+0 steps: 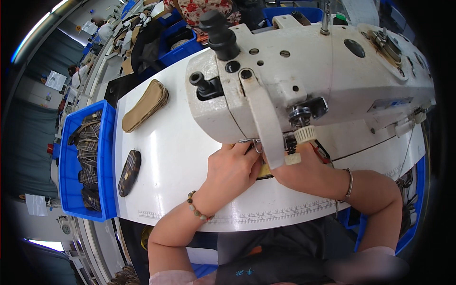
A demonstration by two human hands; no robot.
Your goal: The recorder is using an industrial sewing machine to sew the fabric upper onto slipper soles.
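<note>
A white sewing machine stands over the tabletop, and both my hands are close together under its head. My left hand has its fingers curled in beside the needle area, the tips partly hidden. My right hand is bent inward from the other side, its fingers mostly covered by the machine's lever and knobs. Between the hands shows a small piece with a yellowish surface and a dark edge; its kind cannot be made out. A red and black object lies just behind my right hand.
A stack of tan sole-shaped pieces and a dark plaid fabric piece lie on the white table at left. Beside it stands a blue bin of plaid pieces. Another blue bin is at right. A person is beyond the table.
</note>
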